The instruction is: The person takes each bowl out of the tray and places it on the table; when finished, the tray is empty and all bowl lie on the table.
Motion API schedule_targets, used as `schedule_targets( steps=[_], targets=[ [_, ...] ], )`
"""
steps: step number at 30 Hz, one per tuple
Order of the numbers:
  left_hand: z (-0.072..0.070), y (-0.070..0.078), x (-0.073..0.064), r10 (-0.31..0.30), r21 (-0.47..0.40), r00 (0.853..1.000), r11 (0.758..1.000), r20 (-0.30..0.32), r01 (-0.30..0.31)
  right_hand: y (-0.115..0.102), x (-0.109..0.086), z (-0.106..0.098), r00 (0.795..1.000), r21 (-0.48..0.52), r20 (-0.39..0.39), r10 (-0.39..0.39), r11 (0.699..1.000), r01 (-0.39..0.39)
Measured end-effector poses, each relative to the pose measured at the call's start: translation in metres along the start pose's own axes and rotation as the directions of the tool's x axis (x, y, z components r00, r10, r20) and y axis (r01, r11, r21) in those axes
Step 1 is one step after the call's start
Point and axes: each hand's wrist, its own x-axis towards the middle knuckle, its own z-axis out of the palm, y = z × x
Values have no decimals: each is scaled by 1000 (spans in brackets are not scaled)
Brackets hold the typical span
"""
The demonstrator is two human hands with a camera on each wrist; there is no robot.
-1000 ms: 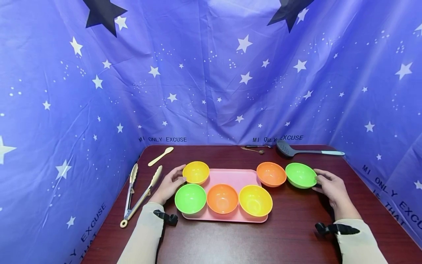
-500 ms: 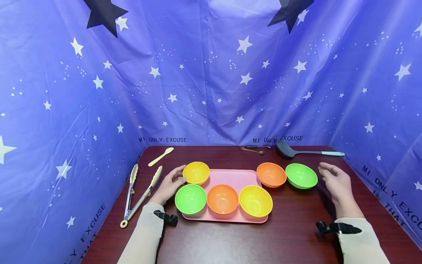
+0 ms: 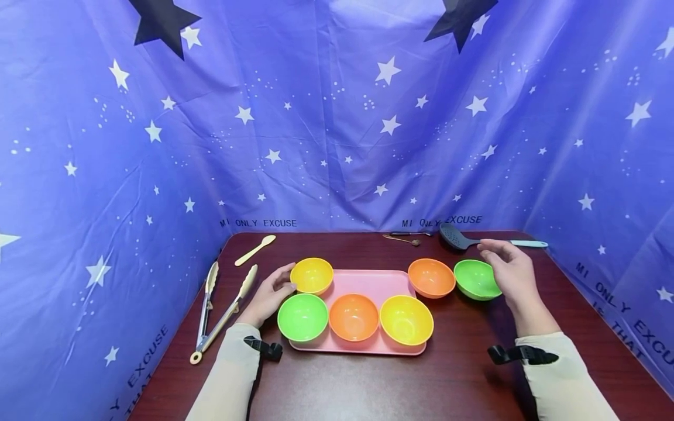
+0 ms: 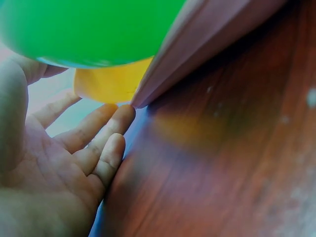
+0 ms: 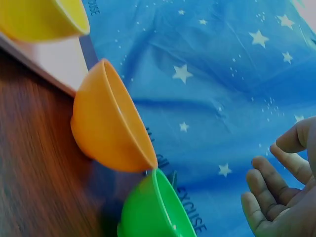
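Note:
My left hand (image 3: 271,298) rests its relaxed fingers against the left side of a small yellow bowl (image 3: 312,276) at the back left of a pink tray (image 3: 374,282). In the left wrist view, fingertips (image 4: 124,116) lie right at the tray's corner, below that bowl. A green bowl (image 3: 302,317), an orange bowl (image 3: 354,317) and another yellow bowl (image 3: 406,320) line the tray's front. Raised beside the right-hand green bowl (image 3: 474,279), my right hand (image 3: 515,280) holds nothing, its fingers loosely bent. Left of that bowl, a second orange bowl (image 3: 431,278) overlaps the tray's right edge.
Metal tongs (image 3: 223,318) lie spread on the left, with a pale spoon (image 3: 255,250) behind them. A dark skimmer (image 3: 458,238) and a small thin spoon (image 3: 405,240) lie along the back edge. A starry blue curtain (image 3: 326,146) surrounds the table.
My right hand has let go of the right-hand green bowl, drawn back to the right, then risen and moved left over its edge. The left hand and the bowls have stayed put.

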Motion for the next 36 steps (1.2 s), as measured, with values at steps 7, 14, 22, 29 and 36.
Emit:
schedule_targets(
  steps=[7,14,22,29,36],
  targets=[
    [0,3,-2,3,50,1000,999,-22,-2,-9,0,20,998,-49,67,-22,998,25],
    [-4,10,-8,-22,67,999,997,-41,25,-19,-2,42,989,-75,143,-33,996,45],
    [-7,18,-21,-18,103,999,994,-26,20,-35,-2,65,977,-49,211,-26,998,38],
    [-4,26,-42,-12,158,1000,987,-25,16,-46,4,89,954,-25,292,-61,997,72],
    [-6,29,-65,21,164,999,986,35,-26,-59,7,118,909,72,396,-133,991,113]
  ],
)
